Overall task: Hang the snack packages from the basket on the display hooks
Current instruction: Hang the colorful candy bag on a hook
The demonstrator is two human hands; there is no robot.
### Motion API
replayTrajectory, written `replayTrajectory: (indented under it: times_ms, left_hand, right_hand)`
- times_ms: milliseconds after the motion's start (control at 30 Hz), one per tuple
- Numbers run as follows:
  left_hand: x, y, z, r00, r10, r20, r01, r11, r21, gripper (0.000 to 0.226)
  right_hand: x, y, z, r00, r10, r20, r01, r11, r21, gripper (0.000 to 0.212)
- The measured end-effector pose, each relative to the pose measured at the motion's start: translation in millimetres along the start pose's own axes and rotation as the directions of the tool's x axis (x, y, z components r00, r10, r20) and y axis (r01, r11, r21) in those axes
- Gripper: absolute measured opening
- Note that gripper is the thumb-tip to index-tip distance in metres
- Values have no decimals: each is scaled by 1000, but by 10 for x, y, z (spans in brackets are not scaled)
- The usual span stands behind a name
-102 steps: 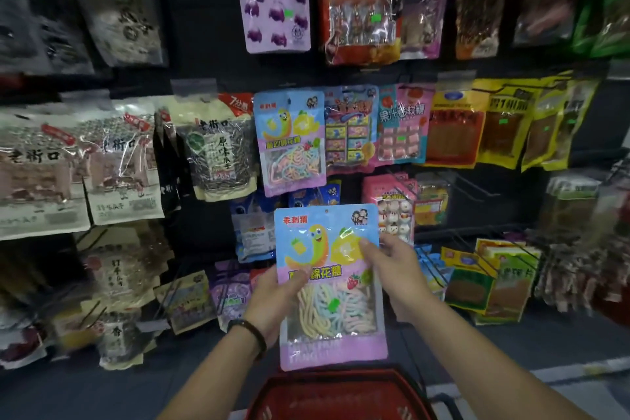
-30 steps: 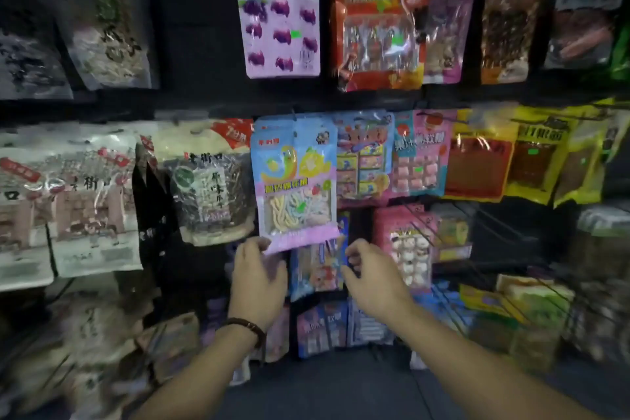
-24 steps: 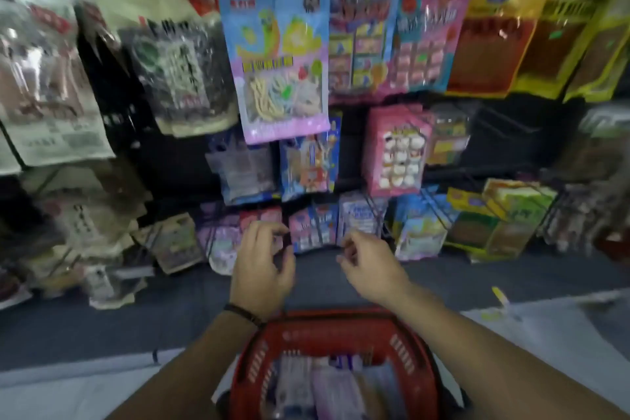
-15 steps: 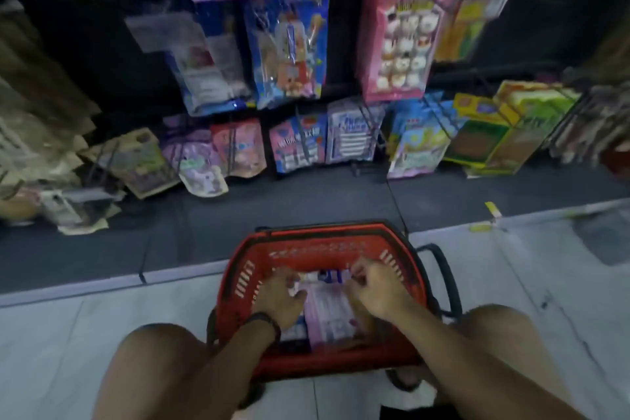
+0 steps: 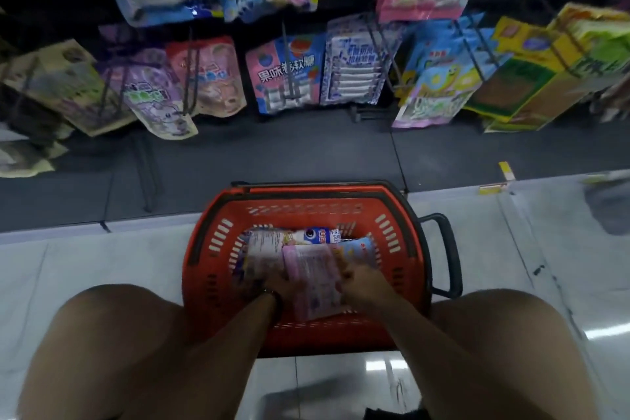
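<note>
person crouched, bare knees either side of red basket [image 5: 204, 249] on pale tile floor [image 5: 102, 259]. pink snack package [image 5: 312, 283] in basket, lying on other packages [image 5: 317, 235]. right hand [image 5: 363, 285]: fingers curled onto its right edge. left hand [image 5: 281, 288] at its lower left edge; fingers blurred, cannot tell grip. hanging snack bags [image 5: 284, 77] on rack beyond basket.

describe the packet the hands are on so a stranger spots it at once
Find the red basket on the pale floor. At its near side the left hand and right hand hold one pale pink packet by its edges. It lies topmost, fine print up, unlike the blue-and-white packet behind it.
</note>
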State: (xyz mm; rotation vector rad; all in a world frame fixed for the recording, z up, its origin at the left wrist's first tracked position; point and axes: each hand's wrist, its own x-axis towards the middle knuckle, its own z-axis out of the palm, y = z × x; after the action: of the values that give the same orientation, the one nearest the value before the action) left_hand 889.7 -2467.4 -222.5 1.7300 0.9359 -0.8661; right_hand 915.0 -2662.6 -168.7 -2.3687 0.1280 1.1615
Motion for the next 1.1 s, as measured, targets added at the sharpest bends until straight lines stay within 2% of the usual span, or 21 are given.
replayTrajectory:
  times_ms: [100, 200, 267, 333, 467, 533, 633, 733, 767, 800, 867, 933, 1000, 1100]
  left_hand:
    - [-45, 11, 81, 999, -4, 47, 8, 996, -87, 66]
    - [-66, 65, 158, 993, 115, -2, -115, 993, -32, 75]
    - [-131, 161, 172, 984, 174, -44, -173, 984, 42, 66]
    - [-221, 233, 149, 980, 181, -84, -171, 979, 109, 50]
    - [-461, 336, 29, 978, 165, -129, -153, 983, 97, 38]
    - [-580, 336, -48, 972, 196, -131, -190, 980, 58, 40]
    - [-654, 248, -176, 950, 280, -137, -296, 948, -116, 44]
    - [-757, 77, -331, 924, 352, -146, -380, 886, -266, 43]
    - [-914, 47, -382, 912, 381, -153, -410, 859, -307, 42]
    - [-1149, 38, -428, 904, 395, -165, -428, 840, -334, 45]
    - [-1407, -62, -455, 889, 429, -158, -453, 777, -437, 48]
    - [-1565, -144, -426, 886, 444, -132, -443, 729, -522, 47]
    - [-1634, -191, -357, 890, 441, -115, -421, 699, -579, 50]
    - [-1767, -236, -250, 882, 468, -56, -409, 700, -585, 50]
  right_hand:
    - [51, 38, 15, 1000, 12, -4, -12, 999, 38, 48]
    - [69, 19, 2, 1000, 11, -9, -10, 997, 78, 40]
    - [27, 6, -7, 999, 38, -17, -37, 995, 88, 36]
    - [-20, 26, 1, 999, 41, -33, -37, 993, 108, 41]
    - [-195, -17, -48, 997, 49, -58, -40, 988, 147, 44]
    - [-343, -68, -92, 995, 44, -91, -27, 983, 181, 47]
    - [-592, -109, -132, 990, 66, -122, -38, 974, 221, 45]
    - [-847, -197, -122, 980, 132, -148, -69, 925, 373, 35]
    - [-881, -208, -93, 977, 154, -149, -60, 865, 497, 28]
    - [-919, -222, -71, 975, 184, -127, -60, 763, 644, 30]
    - [-977, -219, -22, 985, 163, -58, -33, 507, 861, 34]
    - [-1064, -226, 13, 993, 110, -46, 10, 309, 951, 34]
    - [-1156, -242, 24, 999, 31, -36, 30, 158, 987, 33]
    - [-1229, -256, 1, 991, -53, -122, 125, 56, 991, 31]
